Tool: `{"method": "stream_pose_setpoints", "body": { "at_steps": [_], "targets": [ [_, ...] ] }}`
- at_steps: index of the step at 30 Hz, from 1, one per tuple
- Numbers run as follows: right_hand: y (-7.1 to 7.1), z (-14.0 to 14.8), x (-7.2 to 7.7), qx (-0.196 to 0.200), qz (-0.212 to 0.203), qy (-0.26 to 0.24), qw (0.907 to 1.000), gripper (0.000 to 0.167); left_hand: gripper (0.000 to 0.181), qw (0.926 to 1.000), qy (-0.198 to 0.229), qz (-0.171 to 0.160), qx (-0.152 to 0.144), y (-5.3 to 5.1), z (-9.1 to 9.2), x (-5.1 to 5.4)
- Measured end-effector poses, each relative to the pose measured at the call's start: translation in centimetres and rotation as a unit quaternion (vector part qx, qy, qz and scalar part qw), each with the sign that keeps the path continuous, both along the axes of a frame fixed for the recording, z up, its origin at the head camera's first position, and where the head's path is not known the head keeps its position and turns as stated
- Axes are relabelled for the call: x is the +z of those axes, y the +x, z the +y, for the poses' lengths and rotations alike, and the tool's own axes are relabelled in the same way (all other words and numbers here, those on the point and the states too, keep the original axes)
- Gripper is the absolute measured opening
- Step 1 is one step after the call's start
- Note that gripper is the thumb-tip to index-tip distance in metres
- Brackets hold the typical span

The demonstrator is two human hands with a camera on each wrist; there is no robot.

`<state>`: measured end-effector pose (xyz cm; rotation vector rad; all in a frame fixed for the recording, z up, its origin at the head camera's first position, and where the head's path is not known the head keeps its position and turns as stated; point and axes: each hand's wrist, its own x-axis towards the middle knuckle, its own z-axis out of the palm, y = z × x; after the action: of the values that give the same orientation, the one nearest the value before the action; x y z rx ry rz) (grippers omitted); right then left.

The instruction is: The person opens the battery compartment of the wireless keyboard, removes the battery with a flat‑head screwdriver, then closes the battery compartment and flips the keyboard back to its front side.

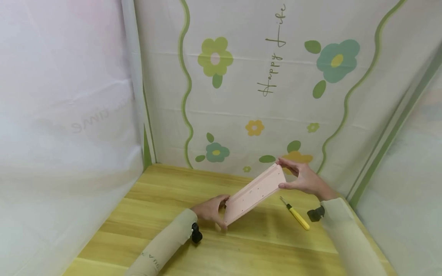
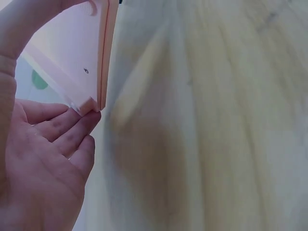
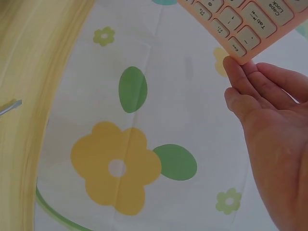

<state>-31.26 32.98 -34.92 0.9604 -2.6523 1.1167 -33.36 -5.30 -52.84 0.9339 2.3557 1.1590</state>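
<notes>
A pink keyboard [image 1: 255, 191] is held up off the table at a slant, its underside with small screw holes facing the head camera. My left hand [image 1: 210, 211] grips its lower left end; in the left wrist view the fingertips [image 2: 84, 122] press a corner. The upper right end is pinched by my right hand [image 1: 305, 179]. Pale keys on the keyboard's other face [image 3: 240, 24] show in the right wrist view, including Tab and Caps Lock. Below the right hand lies a yellow and black screwdriver [image 1: 298, 217] on the table.
The wooden table [image 1: 155, 199] has white curtains around it. Behind it, the flower-printed back curtain [image 1: 241, 107] comes down to the table's far edge. A camera [image 1: 197, 233] is strapped to the left wrist, another [image 1: 315, 214] to the right.
</notes>
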Motion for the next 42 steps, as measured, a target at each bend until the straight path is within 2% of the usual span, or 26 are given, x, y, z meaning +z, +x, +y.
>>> {"method": "stream_pose_setpoints", "body": {
  "at_steps": [6,12,18,22,25,30,34,42],
  "targets": [
    [0.7,0.2,0.1,-0.001,0.001,0.025,0.9997,0.103,0.128,0.9994,0.002,0.031,0.018,-0.1,-2.1,1.4],
    [1.8,0.0,-0.3,0.003,-0.002,0.088,0.9961,0.115,0.128,0.9979,-0.004,0.058,0.028,-0.5,-4.9,2.9],
    [2.6,-0.4,-2.4,-0.020,0.013,0.166,0.9858,0.123,0.129,0.9970,-0.005,0.065,0.042,-0.3,-7.2,4.3],
    [2.9,-0.7,-4.4,-0.013,0.026,0.179,0.9833,0.124,0.129,0.9972,-0.012,0.061,0.041,0.0,-8.3,4.6],
    [2.8,-0.9,-6.0,-0.012,0.029,0.178,0.9835,0.127,0.130,0.9978,-0.011,0.055,0.037,0.2,-8.8,4.7],
    [2.5,-1.1,-8.9,-0.016,0.001,0.169,0.9856,0.131,0.131,0.9983,0.000,0.045,0.038,0.3,-9.1,4.4],
    [2.2,-1.3,-11.1,-0.021,-0.011,0.157,0.9873,0.129,0.132,0.9982,0.002,0.042,0.043,0.5,-9.2,3.8],
    [1.8,-1.5,-14.6,-0.022,0.006,0.145,0.9891,0.129,0.135,0.9976,-0.008,0.046,0.052,0.4,-9.0,2.0]
  ]
}}
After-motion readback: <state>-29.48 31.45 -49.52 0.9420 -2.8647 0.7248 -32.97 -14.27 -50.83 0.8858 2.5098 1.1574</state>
